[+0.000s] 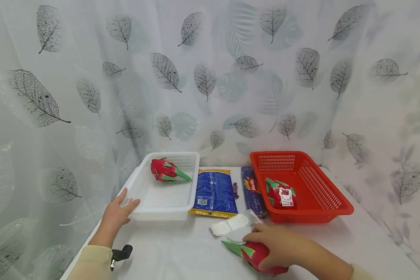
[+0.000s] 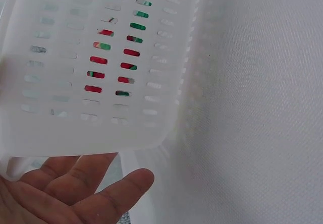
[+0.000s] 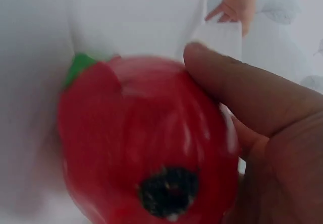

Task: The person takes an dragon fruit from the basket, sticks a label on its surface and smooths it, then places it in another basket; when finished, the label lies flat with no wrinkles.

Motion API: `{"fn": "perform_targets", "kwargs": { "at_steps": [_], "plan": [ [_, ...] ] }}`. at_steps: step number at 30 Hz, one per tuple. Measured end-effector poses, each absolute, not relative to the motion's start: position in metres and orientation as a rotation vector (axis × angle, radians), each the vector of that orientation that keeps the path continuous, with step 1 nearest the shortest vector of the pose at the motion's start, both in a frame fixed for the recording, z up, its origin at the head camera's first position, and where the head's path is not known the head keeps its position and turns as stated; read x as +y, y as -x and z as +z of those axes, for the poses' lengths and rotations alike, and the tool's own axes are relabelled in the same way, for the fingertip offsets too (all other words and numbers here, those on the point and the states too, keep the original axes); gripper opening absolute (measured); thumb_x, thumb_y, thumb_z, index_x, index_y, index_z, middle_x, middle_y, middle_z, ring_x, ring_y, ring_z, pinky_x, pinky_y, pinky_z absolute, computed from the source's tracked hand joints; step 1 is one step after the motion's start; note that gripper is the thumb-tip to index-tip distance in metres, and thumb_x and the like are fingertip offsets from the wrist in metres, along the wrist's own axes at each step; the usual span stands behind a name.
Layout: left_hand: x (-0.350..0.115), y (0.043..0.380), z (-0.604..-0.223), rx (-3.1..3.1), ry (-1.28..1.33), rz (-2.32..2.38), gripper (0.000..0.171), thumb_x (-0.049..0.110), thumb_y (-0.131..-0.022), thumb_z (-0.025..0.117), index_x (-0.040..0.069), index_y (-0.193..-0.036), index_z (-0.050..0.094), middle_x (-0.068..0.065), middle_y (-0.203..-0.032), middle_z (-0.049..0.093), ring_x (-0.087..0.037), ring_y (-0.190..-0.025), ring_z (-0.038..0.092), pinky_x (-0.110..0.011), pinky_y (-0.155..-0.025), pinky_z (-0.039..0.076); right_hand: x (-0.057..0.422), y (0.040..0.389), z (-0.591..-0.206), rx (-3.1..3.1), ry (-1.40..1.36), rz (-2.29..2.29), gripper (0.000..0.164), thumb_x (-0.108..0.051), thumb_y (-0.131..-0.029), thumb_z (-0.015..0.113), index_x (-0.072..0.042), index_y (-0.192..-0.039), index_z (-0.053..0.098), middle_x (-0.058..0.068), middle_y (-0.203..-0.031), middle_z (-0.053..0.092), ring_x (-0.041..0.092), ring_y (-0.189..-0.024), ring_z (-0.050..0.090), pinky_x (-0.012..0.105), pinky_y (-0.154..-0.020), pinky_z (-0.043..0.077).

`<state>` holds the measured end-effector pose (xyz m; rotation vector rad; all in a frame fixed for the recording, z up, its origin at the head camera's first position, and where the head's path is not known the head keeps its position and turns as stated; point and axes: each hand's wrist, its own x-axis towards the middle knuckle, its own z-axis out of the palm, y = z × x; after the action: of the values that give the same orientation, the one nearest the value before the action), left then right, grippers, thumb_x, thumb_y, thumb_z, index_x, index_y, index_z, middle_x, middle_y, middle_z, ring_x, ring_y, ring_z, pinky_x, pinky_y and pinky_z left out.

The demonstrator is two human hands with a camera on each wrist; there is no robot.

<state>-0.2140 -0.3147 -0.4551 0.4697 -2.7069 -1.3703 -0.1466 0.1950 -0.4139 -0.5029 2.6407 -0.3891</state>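
Observation:
My right hand (image 1: 283, 245) grips a red dragon fruit (image 1: 255, 252) with green leaf tips, low over the front right of the table. In the right wrist view the thumb presses the side of this dragon fruit (image 3: 131, 133), whose dark round end faces the camera. At the front left corner of a white plastic basket (image 1: 159, 200), my left hand (image 1: 115, 216) rests with fingers spread. The left wrist view shows its fingers (image 2: 116, 196) loosely extended by the basket's rim. Another dragon fruit (image 1: 164, 170) lies inside the white basket.
To the right stands a red basket (image 1: 313, 194) holding a dragon fruit (image 1: 273, 190) with a white label. Between the baskets lie a blue packet (image 1: 213, 192), a small purple item (image 1: 235, 190) and a Barilla spaghetti pack (image 1: 251, 190). White packets (image 1: 234, 223) lie before them; a leaf-print curtain (image 1: 210, 97) hangs behind.

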Motion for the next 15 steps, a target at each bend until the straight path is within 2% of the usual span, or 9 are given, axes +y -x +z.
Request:
{"fn": "perform_targets", "kwargs": {
  "at_steps": [6, 11, 15],
  "plan": [
    [-0.315, 0.213, -0.452, -2.685, -0.467, -1.373, 0.101, 0.054, -0.101, 0.067, 0.015, -0.171, 0.006, -0.038, -0.171, 0.012, -0.061, -0.148, 0.038, -0.059, -0.106, 0.054, 0.182, 0.147, -0.418, 2.715, 0.586, -0.357, 0.074, -0.037, -0.071, 0.097, -0.048, -0.138, 0.066, -0.005, -0.135, 0.06, 0.02, -0.115, 0.057, 0.049, -0.076, 0.066],
    [-0.314, 0.213, -0.454, -2.709, -0.451, -1.348, 0.101, 0.054, -0.101, 0.066, 0.013, -0.171, 0.006, -0.04, -0.17, 0.012, -0.062, -0.147, 0.037, -0.058, -0.104, 0.055, 0.179, 0.146, -0.417, 2.706, 0.547, -0.368, 0.074, -0.033, -0.071, 0.098, -0.047, -0.137, 0.067, -0.004, -0.134, 0.06, 0.02, -0.114, 0.056, 0.049, -0.075, 0.067],
    [-0.317, 0.215, -0.454, -2.755, -0.427, -1.301, 0.102, 0.059, -0.101, 0.063, 0.014, -0.171, 0.004, -0.039, -0.171, 0.009, -0.063, -0.149, 0.032, -0.064, -0.111, 0.048, 0.181, 0.145, -0.419, 2.697, 0.539, -0.401, 0.075, -0.035, -0.071, 0.098, -0.047, -0.138, 0.066, -0.002, -0.138, 0.059, 0.021, -0.116, 0.056, 0.051, -0.075, 0.067]
  ]
}}
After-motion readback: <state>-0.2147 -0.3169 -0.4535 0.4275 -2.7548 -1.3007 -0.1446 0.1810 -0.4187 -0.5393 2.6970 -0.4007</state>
